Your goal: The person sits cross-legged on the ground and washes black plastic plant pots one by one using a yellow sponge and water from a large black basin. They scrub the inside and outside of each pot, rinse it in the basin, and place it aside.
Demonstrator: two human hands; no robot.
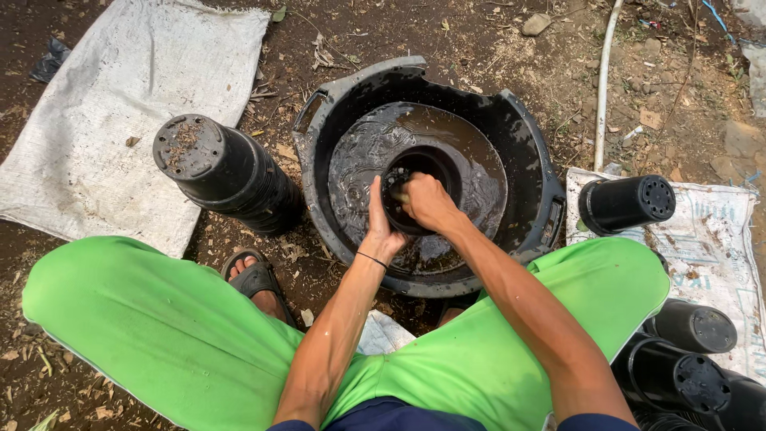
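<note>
A black plastic pot [435,164] lies in the muddy water of a big black tub [527,144] in front of me. My left hand [381,223] grips the pot's rim on its near left side. My right hand [425,199] is closed at the pot's mouth, knuckles up, with a small yellowish thing between its fingers that I cannot make out. A dark band circles my left wrist. My knees in green shorts spread to either side of the tub.
A stack of black pots [227,172] lies on its side left of the tub, beside a white sack [120,104] on the soil. More black pots [626,203] lie on a second sack [722,231] at the right. A white pipe [604,80] runs behind. My sandalled foot [257,279] rests near the tub.
</note>
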